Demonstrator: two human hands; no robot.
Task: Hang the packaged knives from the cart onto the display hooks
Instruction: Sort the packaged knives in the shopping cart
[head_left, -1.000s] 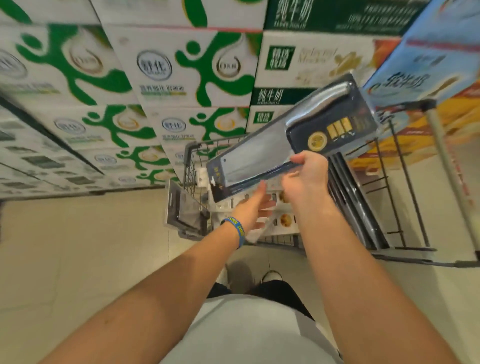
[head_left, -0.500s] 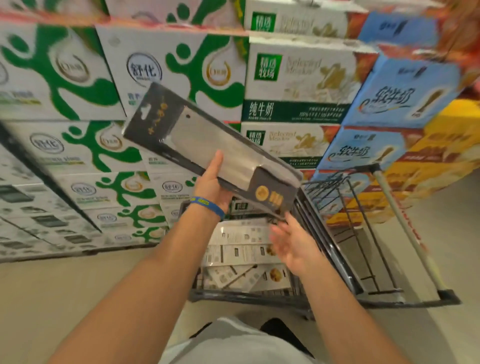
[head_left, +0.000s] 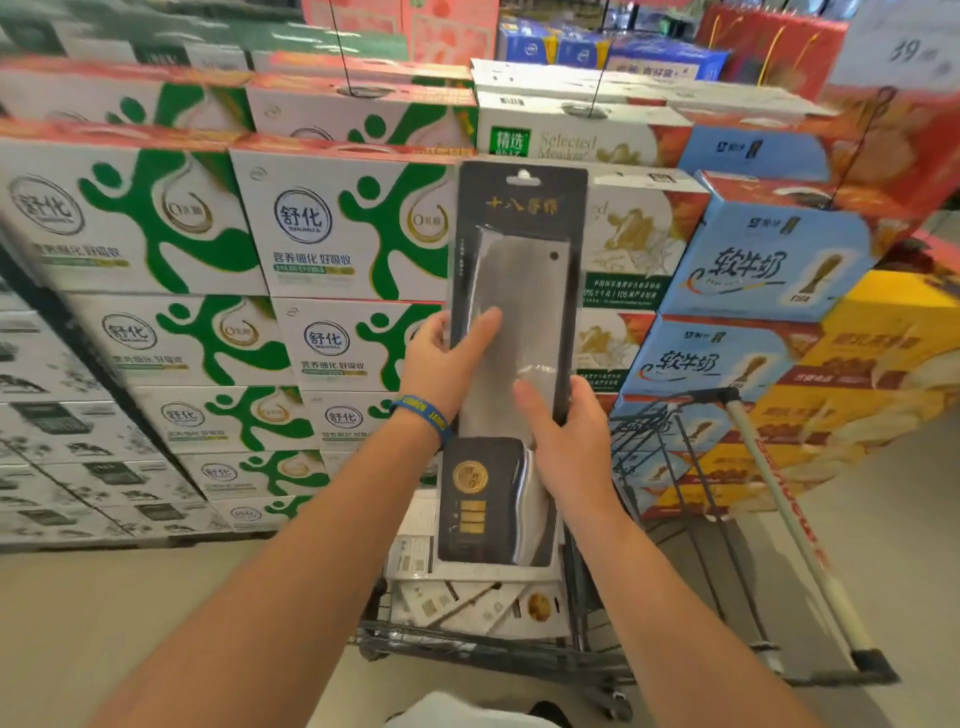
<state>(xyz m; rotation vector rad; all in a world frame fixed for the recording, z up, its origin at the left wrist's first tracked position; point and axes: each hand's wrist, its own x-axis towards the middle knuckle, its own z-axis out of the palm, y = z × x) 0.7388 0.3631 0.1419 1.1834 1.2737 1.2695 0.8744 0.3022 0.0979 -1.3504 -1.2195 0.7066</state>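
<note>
Flat glossy knife pack (head_left: 519, 291), both-handed

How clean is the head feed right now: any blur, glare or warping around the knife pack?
Head view: knife pack fairly sharp, one small glare patch by the right hand; boxes at the left edge blurred and slanted by wide-angle distortion.

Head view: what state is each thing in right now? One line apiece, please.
packaged knife: upright, hang hole on top, held in both hands above the cart, not yet hung.
left hand: grips the package's left edge, thumb on the front.
right hand: grips its right edge lower down, thumb on the front.
other packages: lying flat in the cart.
</note>
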